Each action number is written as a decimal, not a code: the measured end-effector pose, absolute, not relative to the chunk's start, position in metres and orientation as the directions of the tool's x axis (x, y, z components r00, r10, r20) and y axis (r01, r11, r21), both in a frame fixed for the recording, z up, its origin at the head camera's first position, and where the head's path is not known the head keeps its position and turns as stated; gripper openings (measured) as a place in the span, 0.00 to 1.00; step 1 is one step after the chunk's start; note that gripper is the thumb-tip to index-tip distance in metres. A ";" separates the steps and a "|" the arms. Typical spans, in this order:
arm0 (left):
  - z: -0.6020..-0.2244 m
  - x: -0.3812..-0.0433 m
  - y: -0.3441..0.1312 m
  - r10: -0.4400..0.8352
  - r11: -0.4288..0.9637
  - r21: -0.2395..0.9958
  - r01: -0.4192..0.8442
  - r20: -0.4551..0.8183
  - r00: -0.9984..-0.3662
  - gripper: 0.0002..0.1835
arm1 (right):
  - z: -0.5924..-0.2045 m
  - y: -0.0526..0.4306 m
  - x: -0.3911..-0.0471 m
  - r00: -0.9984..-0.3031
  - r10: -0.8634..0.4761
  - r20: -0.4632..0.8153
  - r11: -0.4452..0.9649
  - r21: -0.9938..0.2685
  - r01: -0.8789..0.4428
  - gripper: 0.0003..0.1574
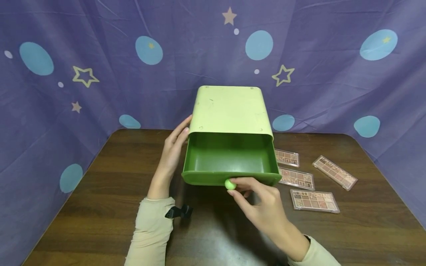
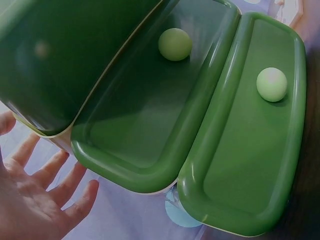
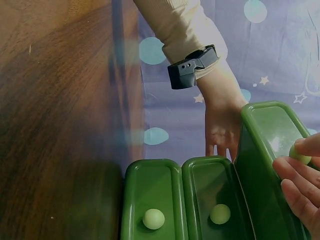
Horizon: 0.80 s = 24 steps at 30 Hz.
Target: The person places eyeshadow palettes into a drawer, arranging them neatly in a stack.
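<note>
A small light-green drawer cabinet stands on the table, its dark-green top drawer pulled out with a bare floor inside. My right hand pinches the round knob on that drawer's front between thumb and fingers. Against the cabinet's left side, my left hand rests with fingers extended. Two lower drawers show pushed in: the middle drawer and the bottom drawer in the left wrist view, each with a round knob. The right wrist view also shows my left hand beside the cabinet.
Several clear-lidded makeup palettes lie right of the cabinet, among them a front one, one angled at the far right and one partly behind the drawer. A purple star-patterned curtain hangs behind the brown wooden table.
</note>
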<state>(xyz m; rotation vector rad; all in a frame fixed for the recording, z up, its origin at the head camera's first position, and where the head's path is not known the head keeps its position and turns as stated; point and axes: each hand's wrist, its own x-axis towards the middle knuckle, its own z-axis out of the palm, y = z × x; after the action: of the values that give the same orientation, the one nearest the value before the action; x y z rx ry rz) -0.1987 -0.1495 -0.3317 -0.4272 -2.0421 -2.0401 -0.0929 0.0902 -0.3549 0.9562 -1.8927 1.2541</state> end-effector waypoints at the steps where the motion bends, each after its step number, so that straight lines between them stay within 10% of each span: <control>1: -0.332 -0.199 -0.150 0.047 -0.009 0.934 0.358 0.358 -0.932 0.23 | -0.355 0.090 -0.093 -0.511 -0.212 0.833 0.274 -0.452 -0.849 0.14; 13: -0.332 -0.199 -0.150 0.043 0.000 0.936 0.353 0.353 -0.935 0.23 | -0.353 0.107 -0.084 -0.566 -0.341 0.751 0.244 -0.510 -0.825 0.22; 24: -0.332 -0.198 -0.150 0.048 0.002 0.933 0.360 0.359 -0.932 0.24 | -0.359 0.152 -0.084 -0.475 -0.379 0.795 0.185 -0.437 -0.880 0.15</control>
<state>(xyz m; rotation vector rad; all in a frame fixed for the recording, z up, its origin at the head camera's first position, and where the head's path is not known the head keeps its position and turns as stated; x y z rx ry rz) -0.1983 -0.1504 -0.3322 -0.4285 -2.0505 -2.0286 -0.0842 0.1524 -0.3592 1.1766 -1.9448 1.2562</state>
